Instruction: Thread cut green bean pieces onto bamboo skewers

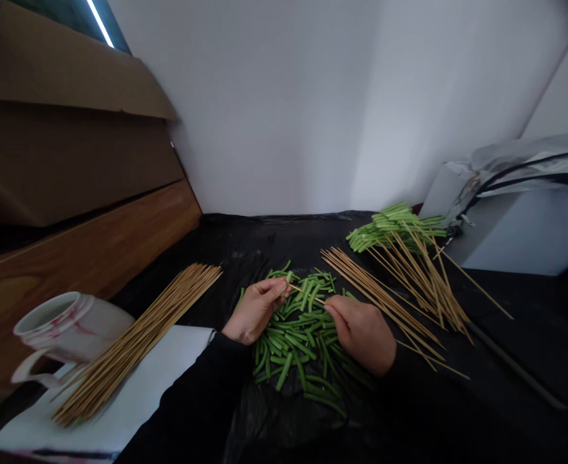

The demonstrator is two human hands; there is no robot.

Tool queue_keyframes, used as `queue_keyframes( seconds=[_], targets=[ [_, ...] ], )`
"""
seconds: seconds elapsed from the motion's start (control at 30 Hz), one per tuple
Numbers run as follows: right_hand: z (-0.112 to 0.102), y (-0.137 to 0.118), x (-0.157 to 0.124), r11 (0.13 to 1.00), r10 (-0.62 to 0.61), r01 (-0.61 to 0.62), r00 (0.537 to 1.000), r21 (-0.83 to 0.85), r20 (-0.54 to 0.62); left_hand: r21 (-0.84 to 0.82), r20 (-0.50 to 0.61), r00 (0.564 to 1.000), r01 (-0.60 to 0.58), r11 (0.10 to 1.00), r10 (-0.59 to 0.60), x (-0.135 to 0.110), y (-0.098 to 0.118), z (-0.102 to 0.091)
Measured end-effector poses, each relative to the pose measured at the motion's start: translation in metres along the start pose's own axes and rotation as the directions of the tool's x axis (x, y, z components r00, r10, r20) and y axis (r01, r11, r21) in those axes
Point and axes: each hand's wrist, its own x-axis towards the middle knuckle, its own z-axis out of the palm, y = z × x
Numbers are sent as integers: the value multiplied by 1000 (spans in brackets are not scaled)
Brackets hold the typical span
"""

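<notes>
My left hand point(254, 312) pinches a short cut piece of green bean point(289, 277) between thumb and fingertips. A thin bamboo skewer point(317, 299) runs from that piece to my right hand point(364, 334), whose fingers are closed round it. Beside the left fingertips, bean pieces point(306, 294) lie across the skewer's line; whether they are threaded on it, I cannot tell. Below both hands spreads a loose pile of cut green beans point(284, 348) on black plastic sheeting point(265, 412).
At left, a bundle of bamboo skewers point(139, 345) rests on white paper point(168, 361), against a white mug point(85, 325). Skewers with green bean pieces point(395, 225) are stacked at back right; finished-looking sticks point(380, 299) extend toward me. A cardboard box point(71, 161) stands left.
</notes>
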Motion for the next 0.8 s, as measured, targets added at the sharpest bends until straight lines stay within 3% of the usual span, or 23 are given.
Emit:
queue_keyframes(
  seconds=[0.17, 0.43, 0.63, 0.8],
  targets=[
    [-1, 0, 0, 1000, -22, 22, 1000, -1, -8, 26, 48, 999, -10, 1000, 8, 0, 0, 0],
    [0, -1, 0, 1000, 27, -27, 998, 8, 57, 35, 12, 999, 31, 999, -31, -3, 2, 3],
    [0, -2, 0, 999, 42, -44, 997, 29, 70, 43, 80, 996, 43, 998, -46, -5, 2, 4],
    [0, -2, 0, 998, 40, -42, 997, 41, 59, 11, 55, 996, 71, 997, -71, -6, 2, 6]
  ],
)
